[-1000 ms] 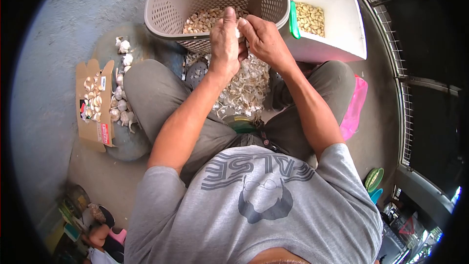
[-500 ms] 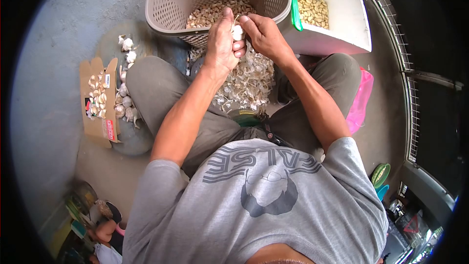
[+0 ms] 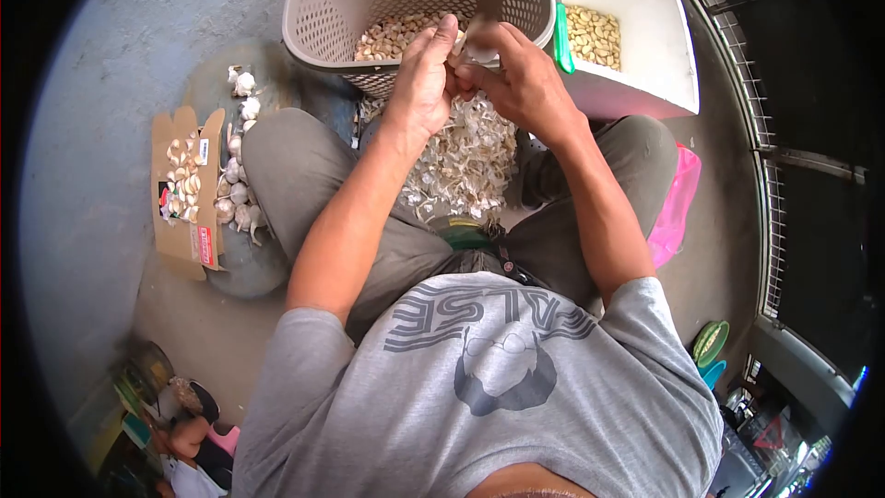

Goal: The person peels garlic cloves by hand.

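In front of the perforated basket, my left hand (image 3: pixel 426 78) is closed around a garlic bulb (image 3: pixel 458 42), which shows only in part between the fingers. My right hand (image 3: pixel 518 76) touches the same garlic with bent, pinched fingers; its tips are blurred, and what they hold is hard to make out. A heap of garlic skins (image 3: pixel 466 157) lies below both hands. The grey-brown basket (image 3: pixel 323 9) behind them holds many unpeeled cloves (image 3: pixel 396 35).
A white box (image 3: pixel 636 14) with pale cloves (image 3: pixel 593 35) and a green-handled tool (image 3: pixel 562 40) is at the right. Cardboard (image 3: pixel 184 244) with cloves and several garlic bulbs (image 3: pixel 243 85) are at the left. Pink plastic (image 3: pixel 675 207) lies beyond the right knee. Another person's arm (image 3: pixel 189 436) shows lower left.
My right hand has turned and shifted slightly right and down, its fingers now blurred across the garlic. My left hand stays near the same place. The view has shifted slightly.
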### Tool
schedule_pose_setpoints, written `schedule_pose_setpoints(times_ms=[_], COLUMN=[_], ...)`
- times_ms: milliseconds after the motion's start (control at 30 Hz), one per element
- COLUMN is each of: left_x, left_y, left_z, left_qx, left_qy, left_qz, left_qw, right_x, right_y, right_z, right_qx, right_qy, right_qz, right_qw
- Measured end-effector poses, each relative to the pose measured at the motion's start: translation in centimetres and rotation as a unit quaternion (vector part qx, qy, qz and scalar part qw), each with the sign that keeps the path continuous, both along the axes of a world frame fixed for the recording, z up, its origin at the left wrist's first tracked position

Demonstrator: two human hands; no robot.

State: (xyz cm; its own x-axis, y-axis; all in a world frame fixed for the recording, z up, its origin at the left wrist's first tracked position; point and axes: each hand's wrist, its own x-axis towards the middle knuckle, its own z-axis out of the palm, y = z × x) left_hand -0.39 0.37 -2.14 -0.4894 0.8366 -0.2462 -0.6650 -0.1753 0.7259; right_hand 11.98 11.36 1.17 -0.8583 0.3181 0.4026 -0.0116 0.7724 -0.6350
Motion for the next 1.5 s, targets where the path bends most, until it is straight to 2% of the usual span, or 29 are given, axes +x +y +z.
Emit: schedule_pose_setpoints(times_ms=[167,267,300,367,467,500,600,633,733,767,800,867,967,1100,1233,1367,1433,1500], left_x=[0.6,1.2,1.2,1.2,0.9,0.9,1.0,1.0,0.1,-0.1,0.0,0.0,-0.6,-0.6,-0.2,-0.1,-0.7,-1.9], left_y=[-0.2,-0.5,-0.5,-0.3,0.2,0.3,0.3,0.1,-0.2,-0.3,-0.3,0.4,-0.1,-0.1,0.3,-0.1,-0.3,1.1], left_z=[1.1,2.5,2.2,1.0,0.2,0.2,0.2,0.3,-0.5,-0.3,-0.1,0.6,0.8,-0.3,-0.6,-1.1,-1.3,-0.1], left_qx=[0.006,0.008,0.012,0.022,0.066,0.062,0.04,0.024,0.019,0.023,-0.003,-0.054,-0.016,0.006,0.008,0.041,0.07,0.071], left_qy=[0.028,0.028,0.025,0.018,0.014,0.003,-0.022,-0.022,-0.037,-0.046,-0.056,-0.076,-0.076,-0.099,-0.115,-0.096,-0.064,-0.056], left_qz=[-0.025,-0.03,-0.03,-0.03,-0.033,-0.022,0.009,0.015,0.003,-0.006,0.022,0.081,0.042,0.006,0.0,-0.012,-0.029,0.049], left_qw=[0.999,0.999,0.999,0.999,0.997,0.998,0.999,0.999,0.999,0.999,0.998,0.992,0.996,0.995,0.993,0.994,0.995,0.995], right_x=[-0.1,0.0,-0.2,-0.6,-0.9,-0.9,-1.1,-1.2,-1.2,-1.3,-1.3,-1.6,-0.8,-0.9,-1.0,-1.4,-1.7,-2.8], right_y=[0.3,-0.5,-0.7,-1.0,-0.4,-0.7,-0.8,-0.9,-0.4,0.0,0.1,0.2,0.3,1.3,1.5,0.9,1.2,1.9], right_z=[0.6,1.6,1.4,0.7,0.3,0.7,-0.4,-0.9,-0.8,-0.8,-1.3,-1.5,-0.5,-1.8,-2.1,-1.7,-1.9,-0.8], right_qx=[0.004,0.06,-0.085,-0.367,-0.444,-0.519,-0.562,-0.549,-0.64,-0.693,-0.715,-0.668,-0.684,-0.756,-0.725,-0.7,-0.61,-0.493], right_qy=[0.006,-0.001,-0.006,-0.016,0.062,0.101,0.077,0.069,0.057,0.089,0.116,0.063,0.071,0.136,0.092,0.059,0.085,0.142], right_qz=[0.01,-0.017,-0.017,-0.019,0.011,0.041,0.058,0.059,0.09,0.125,0.154,0.167,0.124,0.114,0.079,0.095,0.094,0.054], right_qw=[1.0,0.998,0.996,0.93,0.894,0.848,0.821,0.831,0.761,0.704,0.672,0.722,0.715,0.63,0.678,0.705,0.782,0.856])
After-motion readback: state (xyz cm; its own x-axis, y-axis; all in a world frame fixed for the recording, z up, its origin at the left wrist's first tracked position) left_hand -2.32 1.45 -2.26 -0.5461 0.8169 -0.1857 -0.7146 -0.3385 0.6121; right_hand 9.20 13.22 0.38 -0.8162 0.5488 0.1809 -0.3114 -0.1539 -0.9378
